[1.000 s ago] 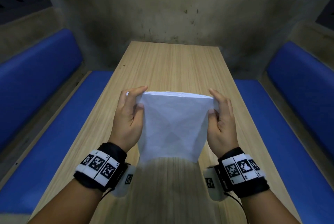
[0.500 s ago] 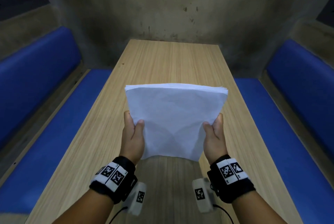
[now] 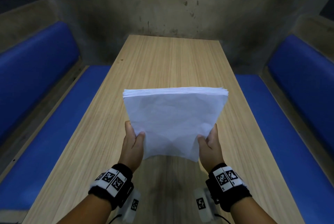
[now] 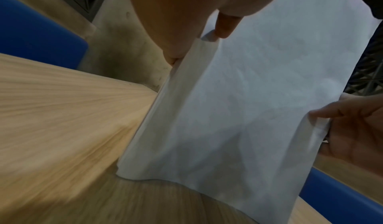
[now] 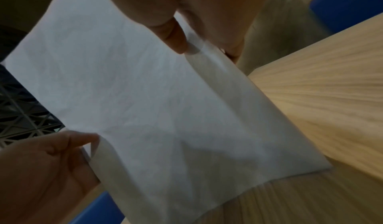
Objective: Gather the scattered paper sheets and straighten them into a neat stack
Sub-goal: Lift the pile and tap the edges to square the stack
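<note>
A stack of white paper sheets (image 3: 173, 118) stands almost upright over the wooden table (image 3: 162, 60), its bottom edge at or just above the tabletop. My left hand (image 3: 134, 140) pinches its lower left side, thumb on the near face and fingers behind. On the lower right side my right hand (image 3: 209, 140) pinches it the same way. The left wrist view shows the stack (image 4: 248, 104) with my left thumb (image 4: 225, 26) pressed on it. From the right wrist the stack (image 5: 145, 104) fills the view, my right thumb (image 5: 174, 36) on its edge. The top edges sit nearly flush.
Blue padded benches (image 3: 45, 124) (image 3: 282, 124) run along both sides of the long table, with blue backrests behind them. A stained concrete wall (image 3: 162, 6) closes the far end. The tabletop beyond the stack is bare wood.
Both hands slid from the stack's upper corners down to its lower sides. The stack then stood taller and tilted slightly away, its sheets more squared at the top.
</note>
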`<state>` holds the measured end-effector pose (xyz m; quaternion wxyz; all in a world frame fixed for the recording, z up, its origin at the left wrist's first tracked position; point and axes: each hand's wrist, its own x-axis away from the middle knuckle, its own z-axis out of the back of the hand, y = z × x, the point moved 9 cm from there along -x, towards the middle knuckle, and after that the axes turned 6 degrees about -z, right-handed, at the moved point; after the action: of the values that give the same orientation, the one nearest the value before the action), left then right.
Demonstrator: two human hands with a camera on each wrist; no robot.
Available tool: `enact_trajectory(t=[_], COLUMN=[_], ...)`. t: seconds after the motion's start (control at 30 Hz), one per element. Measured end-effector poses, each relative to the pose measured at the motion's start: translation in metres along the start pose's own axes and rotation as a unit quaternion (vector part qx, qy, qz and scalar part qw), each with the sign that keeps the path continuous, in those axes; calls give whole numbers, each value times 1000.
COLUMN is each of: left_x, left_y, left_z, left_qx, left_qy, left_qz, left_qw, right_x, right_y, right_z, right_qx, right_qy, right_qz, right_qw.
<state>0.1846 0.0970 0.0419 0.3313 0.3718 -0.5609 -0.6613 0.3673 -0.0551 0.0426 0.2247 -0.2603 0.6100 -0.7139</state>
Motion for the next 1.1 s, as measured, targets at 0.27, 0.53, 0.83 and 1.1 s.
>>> enact_trajectory(t=[0.27, 0.53, 0.83, 1.1], left_x=[-4, -6, -37, -37], left_y=[-4, -17, -71, -134], left_z=[-1, -2, -7, -7], left_qx=[-27, -91, -128, -286], left_qy=[-23, -50, -159, -130], left_qz=[-4, 11, 169, 194], left_qw=[999, 995, 964, 929], right_x=[-5, -10, -38, -51], right_y=[5, 31, 78, 130], right_z=[-3, -4, 4, 21], right_qx=[20, 135, 172, 191], right_qy=[-6, -22, -97, 12], right_qz=[11, -48, -208, -228], right_qw=[1000, 989, 958, 955])
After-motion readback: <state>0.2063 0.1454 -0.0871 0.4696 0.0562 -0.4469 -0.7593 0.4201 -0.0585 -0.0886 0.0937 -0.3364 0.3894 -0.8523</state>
